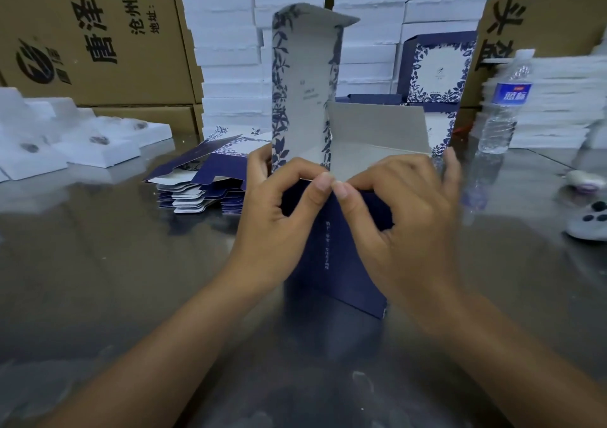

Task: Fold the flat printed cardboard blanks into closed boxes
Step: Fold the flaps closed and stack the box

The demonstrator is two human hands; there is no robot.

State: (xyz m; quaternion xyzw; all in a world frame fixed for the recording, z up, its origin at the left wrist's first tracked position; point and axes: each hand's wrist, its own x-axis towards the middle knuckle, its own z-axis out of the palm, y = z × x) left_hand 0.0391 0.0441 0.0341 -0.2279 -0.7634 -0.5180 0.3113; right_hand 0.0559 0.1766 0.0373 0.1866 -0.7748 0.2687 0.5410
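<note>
Two bare hands are meeting at the middle of the grey reflective table (98,280), both working on a half-folded navy-blue cardboard box (331,263) that is standing upright just in front of the person. A thin vertical line of white Chinese characters is running down its near panel, too small to read. Its tall white flap with blue leaf borders (302,92) is rising straight up, and faint print on it is also unreadable; a plain grey inner flap (377,132) is leaning beside it.

The left hand (279,211) and right hand (404,211) are each pinching the box's top near edge between thumb and forefinger, the fingers (323,188) curled, and the two thumb tips are nearly touching. The remaining fingers are wrapping behind the box.

To the left, a stack of flat navy-and-white printed cardboard blanks (203,178) is lying on the table. Behind it, white stacked trays (230,50) are piling high, and a closed navy-and-white floral box (433,69) is sitting among them. A brown corrugated carton (98,33) on the left is showing black characters "唐泽" and "沧州". A clear plastic water bottle (505,99) with a blue label is standing at right, its lettering blurred.
</note>
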